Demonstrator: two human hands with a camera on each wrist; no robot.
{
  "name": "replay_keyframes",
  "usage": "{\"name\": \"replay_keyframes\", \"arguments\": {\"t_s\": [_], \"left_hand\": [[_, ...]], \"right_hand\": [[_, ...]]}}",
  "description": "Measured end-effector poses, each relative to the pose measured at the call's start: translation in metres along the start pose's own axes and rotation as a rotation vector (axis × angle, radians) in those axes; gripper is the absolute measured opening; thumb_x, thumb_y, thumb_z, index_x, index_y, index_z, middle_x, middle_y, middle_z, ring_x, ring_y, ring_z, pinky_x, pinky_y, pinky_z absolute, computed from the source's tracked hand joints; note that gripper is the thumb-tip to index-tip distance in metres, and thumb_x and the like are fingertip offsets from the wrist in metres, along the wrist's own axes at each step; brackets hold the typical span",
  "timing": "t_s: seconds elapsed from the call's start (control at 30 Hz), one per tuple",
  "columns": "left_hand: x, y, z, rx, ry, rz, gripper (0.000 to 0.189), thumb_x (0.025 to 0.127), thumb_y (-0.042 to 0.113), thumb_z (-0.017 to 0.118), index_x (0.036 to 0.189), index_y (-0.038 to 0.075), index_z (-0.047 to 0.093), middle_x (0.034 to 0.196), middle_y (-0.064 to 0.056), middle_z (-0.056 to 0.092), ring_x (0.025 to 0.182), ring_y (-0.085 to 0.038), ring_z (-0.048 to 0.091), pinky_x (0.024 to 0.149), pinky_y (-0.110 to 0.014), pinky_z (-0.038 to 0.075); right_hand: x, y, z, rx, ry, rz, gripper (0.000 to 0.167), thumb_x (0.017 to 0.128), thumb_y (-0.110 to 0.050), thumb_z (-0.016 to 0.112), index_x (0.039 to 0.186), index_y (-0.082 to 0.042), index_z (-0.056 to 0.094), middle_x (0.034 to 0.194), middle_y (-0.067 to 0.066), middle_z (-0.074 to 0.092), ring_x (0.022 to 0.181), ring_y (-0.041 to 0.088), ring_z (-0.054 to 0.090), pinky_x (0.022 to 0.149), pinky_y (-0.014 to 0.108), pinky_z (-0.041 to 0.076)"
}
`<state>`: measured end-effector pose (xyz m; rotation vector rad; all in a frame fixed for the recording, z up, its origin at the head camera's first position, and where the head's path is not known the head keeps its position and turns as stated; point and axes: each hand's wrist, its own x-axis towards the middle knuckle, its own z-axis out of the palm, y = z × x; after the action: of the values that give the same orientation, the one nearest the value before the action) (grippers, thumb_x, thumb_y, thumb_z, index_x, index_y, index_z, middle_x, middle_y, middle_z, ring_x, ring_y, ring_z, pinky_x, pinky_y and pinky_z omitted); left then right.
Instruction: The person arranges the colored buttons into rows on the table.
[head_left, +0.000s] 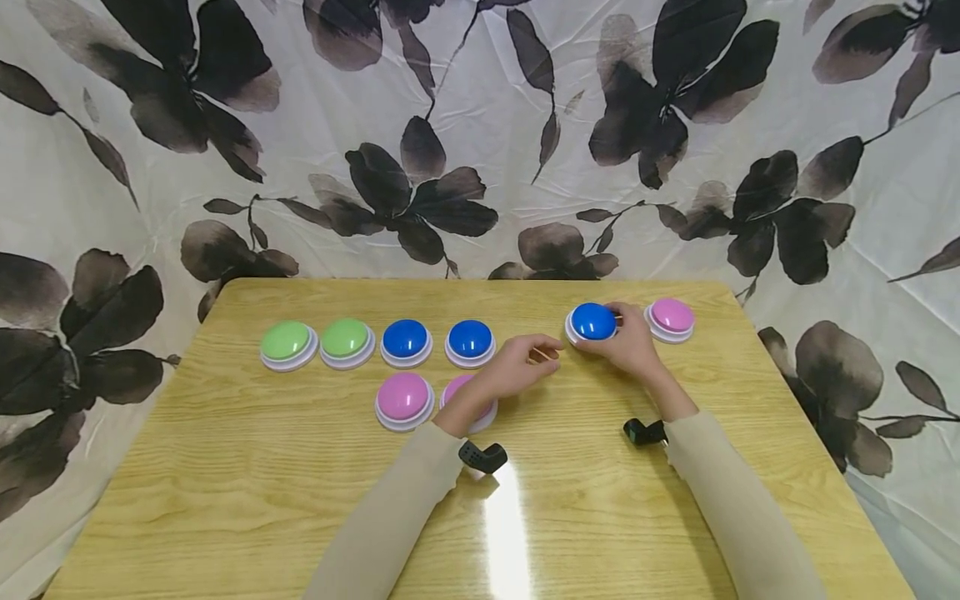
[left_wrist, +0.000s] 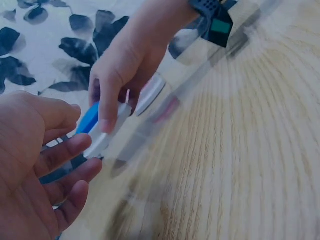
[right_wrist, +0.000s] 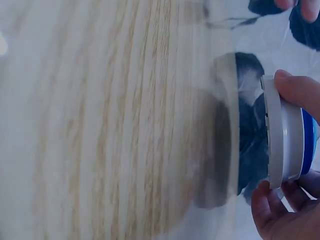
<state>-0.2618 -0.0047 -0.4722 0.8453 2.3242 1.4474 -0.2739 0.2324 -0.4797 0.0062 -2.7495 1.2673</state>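
Observation:
My right hand grips a blue push button with a white base by its rim. In the right wrist view the held button is tilted on edge, thumb on one side and fingers on the other, with a gap between its base and the tabletop. My left hand hovers just left of it, fingers loosely bent and holding nothing; the left wrist view shows the same hand with its palm turned up. Under my left wrist a pink button is partly hidden.
Two green buttons and two blue buttons line the back left of the wooden table. Another pink button sits in front of them. A further pink button stands right of my right hand. Floral cloth hangs behind.

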Motion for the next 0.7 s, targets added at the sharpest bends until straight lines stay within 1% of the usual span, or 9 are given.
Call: {"name": "replay_keyframes", "arguments": {"t_s": [0.1, 0.23, 0.3, 0.43, 0.6, 0.7], "left_hand": [[0.004, -0.001, 0.0, -0.001, 0.008, -0.018, 0.036, 0.096, 0.015, 0.062, 0.129, 0.002, 0.059, 0.11, -0.004, 0.064, 0.1, -0.016, 0.06, 0.084, -0.027, 0.051], [0.006, -0.001, -0.002, -0.02, 0.024, -0.037, 0.04, 0.095, 0.014, 0.064, 0.133, 0.002, 0.056, 0.114, -0.006, 0.063, 0.101, -0.019, 0.061, 0.085, -0.028, 0.051], [0.007, 0.0, -0.003, -0.026, 0.03, -0.052, 0.042, 0.095, 0.014, 0.065, 0.135, 0.004, 0.055, 0.118, -0.009, 0.062, 0.102, -0.02, 0.061, 0.085, -0.029, 0.052], [0.007, 0.001, -0.004, -0.032, 0.043, -0.075, 0.046, 0.093, 0.018, 0.067, 0.137, 0.009, 0.054, 0.125, -0.01, 0.06, 0.102, -0.019, 0.062, 0.083, -0.027, 0.053], [0.009, 0.002, -0.006, -0.043, 0.056, -0.059, 0.049, 0.092, 0.019, 0.069, 0.138, 0.011, 0.053, 0.128, -0.008, 0.058, 0.102, -0.019, 0.062, 0.079, -0.027, 0.054], [0.009, 0.002, -0.007, -0.044, 0.053, -0.058, 0.049, 0.092, 0.02, 0.07, 0.137, 0.012, 0.054, 0.128, -0.006, 0.058, 0.103, -0.02, 0.061, 0.08, -0.027, 0.053]], "right_hand": [[-0.005, -0.006, -0.001, -0.01, -0.009, -0.008, 0.091, 0.068, -0.038, 0.089, 0.135, 0.003, 0.043, 0.129, 0.021, 0.044, 0.115, 0.038, 0.047, 0.096, 0.052, 0.044], [-0.011, -0.011, -0.003, -0.01, -0.011, -0.031, 0.089, 0.068, -0.036, 0.09, 0.134, 0.002, 0.044, 0.128, 0.02, 0.045, 0.114, 0.037, 0.047, 0.095, 0.051, 0.045], [-0.014, -0.013, -0.003, -0.01, -0.016, -0.046, 0.089, 0.067, -0.036, 0.09, 0.134, 0.002, 0.045, 0.128, 0.02, 0.044, 0.113, 0.036, 0.047, 0.095, 0.051, 0.045], [-0.021, -0.016, -0.005, -0.02, -0.038, -0.085, 0.089, 0.067, -0.036, 0.09, 0.133, 0.002, 0.045, 0.128, 0.019, 0.044, 0.113, 0.035, 0.047, 0.095, 0.051, 0.045], [-0.028, -0.021, -0.007, -0.026, -0.056, -0.113, 0.088, 0.066, -0.034, 0.091, 0.133, 0.002, 0.046, 0.126, 0.019, 0.044, 0.114, 0.035, 0.046, 0.095, 0.052, 0.045], [-0.032, -0.025, -0.008, -0.015, -0.065, -0.121, 0.087, 0.067, -0.033, 0.091, 0.132, 0.001, 0.046, 0.126, 0.018, 0.044, 0.115, 0.034, 0.045, 0.096, 0.051, 0.044]]}}
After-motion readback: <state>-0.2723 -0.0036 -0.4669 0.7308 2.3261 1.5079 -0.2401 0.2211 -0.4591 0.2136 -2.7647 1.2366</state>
